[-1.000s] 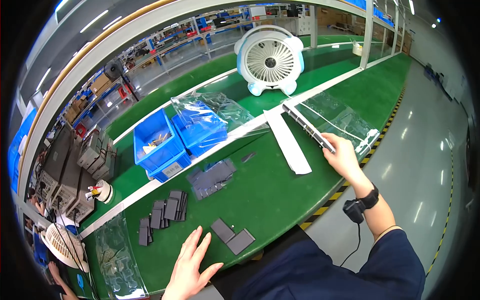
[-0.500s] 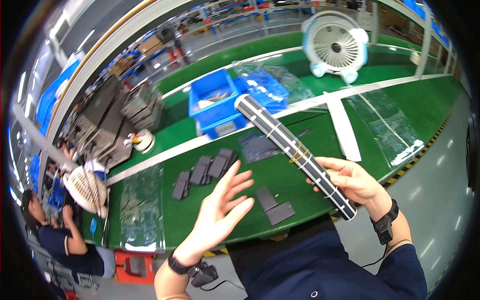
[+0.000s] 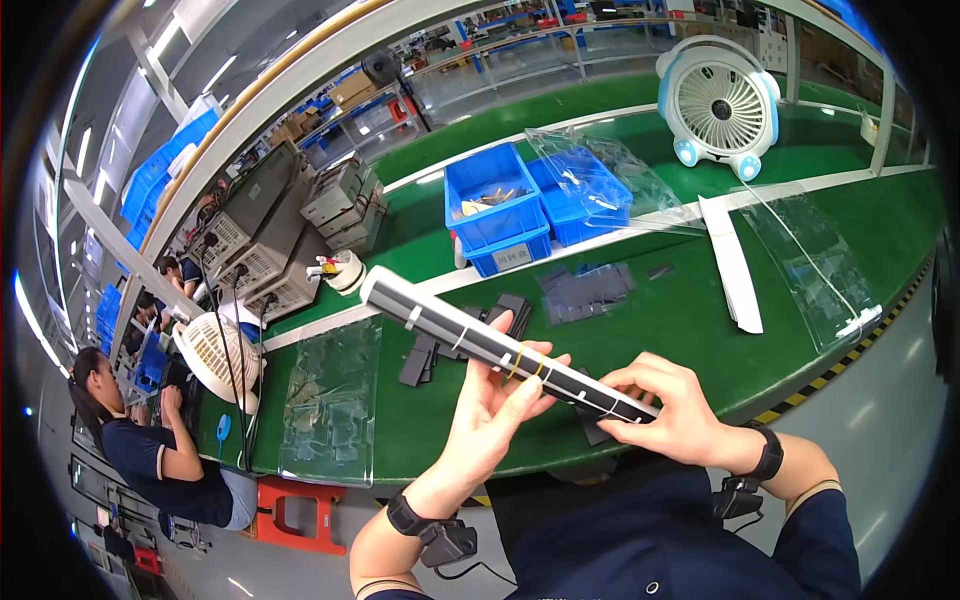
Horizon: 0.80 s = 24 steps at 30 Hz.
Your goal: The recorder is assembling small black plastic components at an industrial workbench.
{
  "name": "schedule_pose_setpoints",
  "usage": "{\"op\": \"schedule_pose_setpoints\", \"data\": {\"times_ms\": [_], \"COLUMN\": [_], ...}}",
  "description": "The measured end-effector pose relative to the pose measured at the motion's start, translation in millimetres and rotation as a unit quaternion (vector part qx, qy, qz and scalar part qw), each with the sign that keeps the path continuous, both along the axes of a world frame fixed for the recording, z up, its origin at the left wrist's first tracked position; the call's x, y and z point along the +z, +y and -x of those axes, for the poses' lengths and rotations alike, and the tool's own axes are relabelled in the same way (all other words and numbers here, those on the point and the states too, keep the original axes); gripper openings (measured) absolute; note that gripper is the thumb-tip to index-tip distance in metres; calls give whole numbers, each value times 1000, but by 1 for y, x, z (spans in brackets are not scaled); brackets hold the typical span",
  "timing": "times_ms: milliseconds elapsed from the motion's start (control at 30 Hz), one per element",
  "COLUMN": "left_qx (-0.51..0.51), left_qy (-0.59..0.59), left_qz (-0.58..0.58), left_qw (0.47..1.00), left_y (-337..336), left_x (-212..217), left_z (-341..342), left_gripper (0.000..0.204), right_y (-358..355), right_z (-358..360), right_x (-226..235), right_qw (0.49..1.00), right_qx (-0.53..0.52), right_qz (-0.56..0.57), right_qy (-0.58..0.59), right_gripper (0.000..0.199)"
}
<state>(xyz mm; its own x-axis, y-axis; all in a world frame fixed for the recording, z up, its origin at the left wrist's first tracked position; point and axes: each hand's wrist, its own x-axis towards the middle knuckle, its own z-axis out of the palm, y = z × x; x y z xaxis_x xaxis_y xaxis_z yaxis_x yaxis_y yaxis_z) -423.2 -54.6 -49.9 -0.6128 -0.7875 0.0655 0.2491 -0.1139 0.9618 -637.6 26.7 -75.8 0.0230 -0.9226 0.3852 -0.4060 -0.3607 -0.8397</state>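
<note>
A rolled-up sheet of black strips on white backing (image 3: 450, 332) slants across in front of me, its thicker end up to the left. Around its middle sits a yellow rubber band (image 3: 517, 361). My left hand (image 3: 482, 420) is closed on the roll beside the band, thumb on the near side. At the lower right end, my right hand (image 3: 672, 408) grips the roll between thumb and fingers. Behind the roll lie dark flat pieces (image 3: 418, 360), partly covered by it. Another dark piece (image 3: 594, 430) shows below the roll near my right hand.
Beyond the roll stand stacked blue bins (image 3: 498, 233), with small parts in the upper one. A blue tray (image 3: 575, 228) under clear plastic adjoins them. A fan (image 3: 720, 105) stands farther back. A white strip (image 3: 733, 270) lies to the right. A co-worker (image 3: 150, 440) sits at the left.
My left hand, open and apart from the roll before, now grips it. The roll lies flatter, with its far end swung left and toward me. The view has shifted.
</note>
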Motion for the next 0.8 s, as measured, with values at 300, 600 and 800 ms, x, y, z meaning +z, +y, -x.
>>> {"op": "schedule_pose_setpoints", "data": {"times_ms": [300,600,800], "left_qx": [12,-42,-83], "left_qy": [20,25,18], "left_qz": [-4,10,-4], "left_qw": [1000,999,996], "left_y": [0,-2,-7], "left_x": [9,8,4], "left_z": [-2,-5,-11], "left_gripper": [77,80,81], "right_y": [-6,-6,-11], "right_z": [6,7,13], "right_x": [5,11,8], "right_qw": [934,991,982], "right_qx": [-69,91,139], "right_qz": [278,91,-31], "right_qy": [216,20,-123], "right_gripper": [43,31,27]}}
